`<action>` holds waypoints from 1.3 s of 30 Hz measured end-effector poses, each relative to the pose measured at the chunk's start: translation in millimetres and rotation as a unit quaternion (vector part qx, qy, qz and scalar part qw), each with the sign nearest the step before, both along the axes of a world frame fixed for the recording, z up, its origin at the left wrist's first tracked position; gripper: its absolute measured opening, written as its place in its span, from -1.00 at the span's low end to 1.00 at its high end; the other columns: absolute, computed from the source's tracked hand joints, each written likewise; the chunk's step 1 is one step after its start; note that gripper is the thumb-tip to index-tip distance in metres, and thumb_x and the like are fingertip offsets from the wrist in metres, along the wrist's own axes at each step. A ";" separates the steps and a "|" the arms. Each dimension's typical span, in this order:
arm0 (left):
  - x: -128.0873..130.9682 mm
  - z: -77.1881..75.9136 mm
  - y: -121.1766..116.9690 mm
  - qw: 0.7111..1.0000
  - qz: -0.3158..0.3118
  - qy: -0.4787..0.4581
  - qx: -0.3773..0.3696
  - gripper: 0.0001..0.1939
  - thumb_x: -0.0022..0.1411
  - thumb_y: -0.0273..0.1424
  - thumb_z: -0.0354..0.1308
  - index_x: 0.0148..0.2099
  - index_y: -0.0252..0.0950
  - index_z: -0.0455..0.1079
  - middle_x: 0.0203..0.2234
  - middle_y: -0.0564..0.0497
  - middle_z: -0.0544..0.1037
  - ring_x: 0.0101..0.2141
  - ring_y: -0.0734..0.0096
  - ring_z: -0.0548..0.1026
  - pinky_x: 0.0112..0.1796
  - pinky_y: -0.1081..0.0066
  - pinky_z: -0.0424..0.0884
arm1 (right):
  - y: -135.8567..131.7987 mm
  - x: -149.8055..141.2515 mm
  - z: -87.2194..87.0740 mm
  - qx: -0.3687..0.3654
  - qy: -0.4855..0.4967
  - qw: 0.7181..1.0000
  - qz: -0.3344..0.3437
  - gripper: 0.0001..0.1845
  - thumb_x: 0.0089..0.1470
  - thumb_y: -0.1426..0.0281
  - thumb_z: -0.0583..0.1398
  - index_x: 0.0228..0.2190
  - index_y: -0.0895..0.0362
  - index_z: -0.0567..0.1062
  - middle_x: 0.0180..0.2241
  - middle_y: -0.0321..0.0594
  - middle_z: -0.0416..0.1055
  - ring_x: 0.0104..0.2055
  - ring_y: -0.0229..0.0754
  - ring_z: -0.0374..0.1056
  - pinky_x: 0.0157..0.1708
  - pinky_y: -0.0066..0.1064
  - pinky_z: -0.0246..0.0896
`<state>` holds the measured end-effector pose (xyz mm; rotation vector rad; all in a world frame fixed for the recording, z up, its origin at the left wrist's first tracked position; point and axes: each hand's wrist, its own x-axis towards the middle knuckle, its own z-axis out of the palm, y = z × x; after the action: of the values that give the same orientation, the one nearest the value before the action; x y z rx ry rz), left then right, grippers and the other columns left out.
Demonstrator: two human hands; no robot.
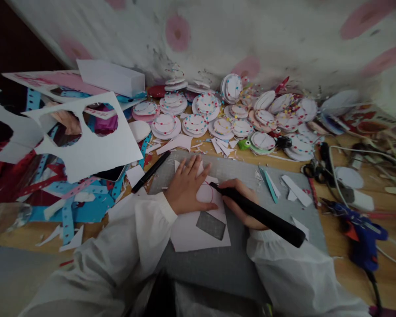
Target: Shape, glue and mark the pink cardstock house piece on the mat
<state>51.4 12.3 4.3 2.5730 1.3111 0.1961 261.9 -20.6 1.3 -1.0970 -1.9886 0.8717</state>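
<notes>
My left hand (187, 187) lies flat, fingers spread, pressing a white paper sheet (191, 233) onto a grey cutting mat (237, 259). A red circle outline is drawn on the sheet beside my thumb, and a rectangular hole is cut lower down. My right hand (239, 200) grips a long black cutting tool (260, 214), its tip resting on the red circle. Both arms wear white sleeves.
Several stacked white paper discs (204, 105) with coloured dots crowd the back of the wooden table. A white sheet with cut holes (92, 145) and blue and red scraps lie left. A black pen (151, 172), scissors (312, 169) and a blue glue gun (363, 237) are nearby.
</notes>
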 end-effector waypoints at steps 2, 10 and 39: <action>-0.2 -0.1 -0.2 1.000 0.002 0.001 -0.001 0.16 -0.08 0.30 0.09 0.37 -0.38 -0.01 0.34 -0.41 -0.08 0.33 -0.17 -0.15 0.24 -0.09 -0.24 | -0.6 -0.2 0.7 0.004 -0.003 1.000 0.008 -0.75 0.11 0.50 0.11 -0.15 0.03 0.36 -0.28 -0.21 0.46 -0.28 -0.15 0.41 -0.31 -0.33 0.33; 0.7 -3.0 -0.5 1.000 0.002 0.012 0.012 0.15 -0.06 0.28 0.09 0.36 -0.42 -0.01 0.34 -0.44 -0.09 0.33 -0.17 -0.15 0.24 -0.10 -0.24 | 1.5 -7.5 -0.8 0.064 -0.010 0.997 0.051 -0.79 0.11 0.52 0.08 -0.19 0.06 0.36 -0.35 -0.19 0.40 -0.34 -0.14 0.37 -0.37 -0.31 0.30; 0.9 -1.4 -0.4 0.999 0.017 0.034 0.013 0.17 -0.05 0.34 -0.01 0.37 -0.40 -0.02 0.35 -0.40 -0.13 0.33 -0.15 -0.11 0.24 -0.06 -0.18 | -9.7 -5.6 4.4 0.041 -0.031 0.999 0.002 -0.75 0.04 0.54 0.10 -0.21 0.05 0.37 -0.42 -0.28 0.41 -0.41 -0.20 0.38 -0.42 -0.38 0.27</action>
<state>52.3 11.9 2.8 2.6031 1.3847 0.1343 256.3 -30.2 5.7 -1.0853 -2.0599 0.7600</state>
